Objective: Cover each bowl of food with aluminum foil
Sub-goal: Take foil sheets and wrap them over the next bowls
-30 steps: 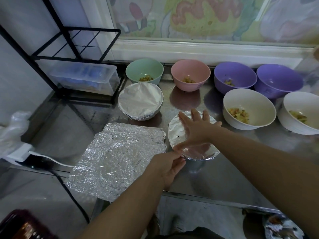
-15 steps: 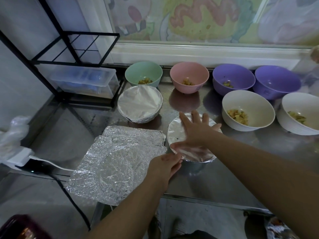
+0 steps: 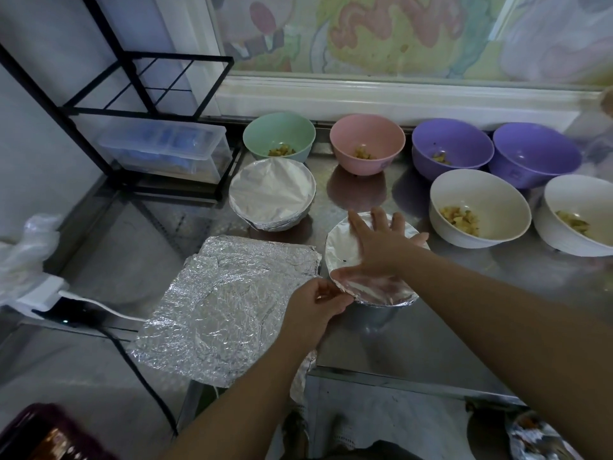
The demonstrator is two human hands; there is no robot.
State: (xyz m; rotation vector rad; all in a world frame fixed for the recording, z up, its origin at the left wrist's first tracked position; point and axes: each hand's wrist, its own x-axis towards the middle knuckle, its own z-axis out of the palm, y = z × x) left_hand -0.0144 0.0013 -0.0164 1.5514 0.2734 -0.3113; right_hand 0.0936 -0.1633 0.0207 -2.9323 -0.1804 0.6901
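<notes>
The right hand (image 3: 381, 250) lies flat on top of the near foil-covered bowl (image 3: 341, 250), fingers straight and spread, pointing to the far side, with the palm pressing on the foil. The left hand (image 3: 315, 305) is at the bowl's near-left rim, fingers curled and pinching the foil edge there. This bowl stands upright on the tabletop (image 3: 414, 336), near the middle. It is round and opens upward, so it has no long axis.

Just left of it, touching the left hand's wrist side, lies a stack of crinkled foil sheets (image 3: 222, 303). Its long side runs from far to near, and its near end hangs over the tabletop edge.

A second covered bowl (image 3: 272, 194) sits farther back on the left.

Open bowls holding food stand along the far side and to the right:
- green bowl (image 3: 278, 136)
- pink bowl (image 3: 367, 141)
- two purple bowls (image 3: 451, 142) (image 3: 535, 154)
- two white bowls (image 3: 481, 200) (image 3: 578, 210)
</notes>
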